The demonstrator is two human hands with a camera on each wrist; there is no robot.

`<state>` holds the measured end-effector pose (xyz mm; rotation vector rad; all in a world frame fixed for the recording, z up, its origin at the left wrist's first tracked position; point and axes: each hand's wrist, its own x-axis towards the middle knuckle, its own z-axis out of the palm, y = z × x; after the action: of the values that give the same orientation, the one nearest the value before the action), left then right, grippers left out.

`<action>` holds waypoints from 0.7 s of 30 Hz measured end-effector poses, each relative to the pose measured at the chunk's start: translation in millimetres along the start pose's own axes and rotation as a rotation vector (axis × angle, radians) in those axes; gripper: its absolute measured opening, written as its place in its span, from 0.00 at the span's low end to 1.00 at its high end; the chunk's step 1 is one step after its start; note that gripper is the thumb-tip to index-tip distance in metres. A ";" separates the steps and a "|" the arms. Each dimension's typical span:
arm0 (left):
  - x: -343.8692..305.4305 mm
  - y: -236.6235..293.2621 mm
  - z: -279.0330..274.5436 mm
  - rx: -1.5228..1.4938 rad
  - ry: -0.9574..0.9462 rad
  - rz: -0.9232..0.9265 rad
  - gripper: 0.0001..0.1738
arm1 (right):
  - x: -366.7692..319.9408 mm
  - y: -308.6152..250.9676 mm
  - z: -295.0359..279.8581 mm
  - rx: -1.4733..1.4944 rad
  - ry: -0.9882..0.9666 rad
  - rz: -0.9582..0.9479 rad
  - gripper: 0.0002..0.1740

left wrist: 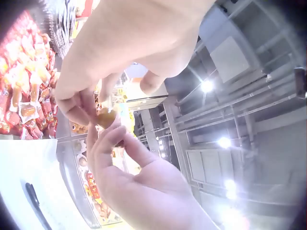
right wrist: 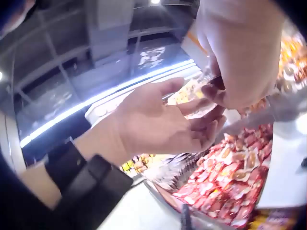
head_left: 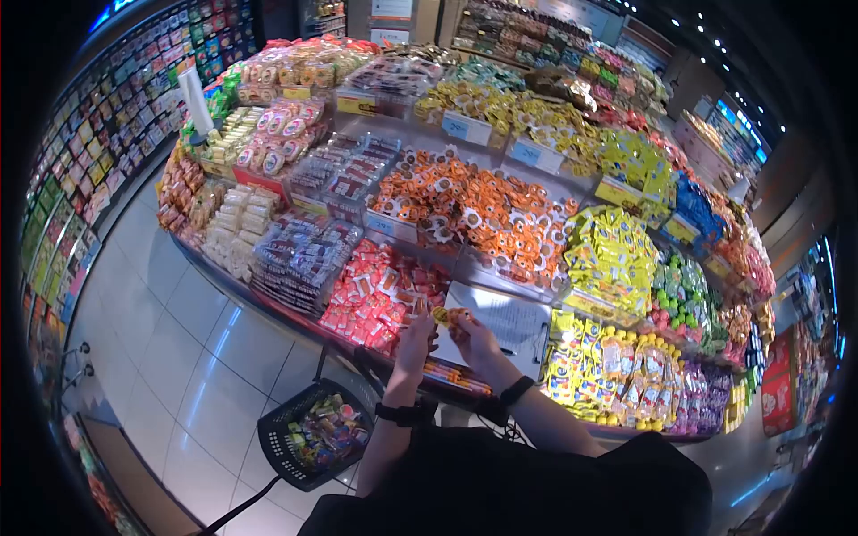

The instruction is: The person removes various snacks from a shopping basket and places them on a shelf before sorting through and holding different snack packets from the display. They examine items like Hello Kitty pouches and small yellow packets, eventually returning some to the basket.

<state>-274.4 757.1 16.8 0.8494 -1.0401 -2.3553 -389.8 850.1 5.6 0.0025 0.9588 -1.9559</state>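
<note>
Both hands meet over the front of a candy display, at a small wrapped candy (head_left: 441,314) with a yellow round face and an orange-brown part. My right hand (head_left: 475,339) pinches it between thumb and fingers. On its other side, my left hand (head_left: 415,344) holds it with curled fingertips, the thumb standing apart in the left wrist view. There the candy (left wrist: 106,117) shows between the fingertips, partly hidden by them. Just below the hands lie red wrapped candies (head_left: 371,299) and a white sheet of paper (head_left: 500,322) on a board.
Orange candies (head_left: 500,223) fill the bin behind, with yellow bags (head_left: 612,255) to the right. A black basket (head_left: 277,442) of assorted sweets stands low at left, over the tiled floor (head_left: 192,357). A pen (left wrist: 32,194) lies on the paper. Clear dividers separate the bins.
</note>
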 end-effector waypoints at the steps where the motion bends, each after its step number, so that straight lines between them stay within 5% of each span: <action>1: 6.1 -0.9 -1.2 -0.012 0.008 0.012 0.16 | 28.5 0.2 -22.5 0.050 -0.228 -0.061 0.11; 3: 11.3 -6.4 0.3 0.038 -0.121 0.150 0.17 | 23.4 -26.6 34.5 -0.186 -0.038 -0.108 0.11; 5: 3.8 5.9 23.8 -0.028 -0.054 0.183 0.20 | 38.1 -34.8 50.9 -0.267 -0.267 -0.037 0.12; 9: 9.3 4.4 -10.2 -0.037 0.006 0.189 0.16 | 53.8 -42.6 58.9 -0.215 -0.190 -0.089 0.12; 11: 2.2 11.9 -28.3 -0.053 0.074 0.152 0.12 | 49.7 -58.4 53.8 -0.084 -0.178 0.037 0.09; 14: 0.7 18.7 -39.7 -0.112 0.168 0.126 0.09 | 69.5 -125.6 127.1 -0.098 0.005 -0.162 0.09; 15: -2.3 18.1 -39.9 -0.155 0.159 0.167 0.09 | 98.3 -168.5 152.2 -0.135 -0.159 -0.206 0.11; 16: -3.1 18.9 -38.7 -0.198 0.148 0.214 0.09 | 122.1 -204.5 179.7 -0.272 -0.106 -0.417 0.12; 18: -1.6 7.6 -44.3 -0.163 0.115 0.204 0.09 | 191.5 -274.2 203.1 -0.271 -0.065 -0.407 0.10; 21: -10.4 10.4 -48.5 -0.112 0.102 0.180 0.09 | 187.7 -262.2 206.3 -0.309 0.015 -0.378 0.08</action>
<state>-232.6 732.2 2.7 0.7912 -0.8958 -2.1745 -616.2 653.4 243.4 -0.3640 1.3391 -2.1237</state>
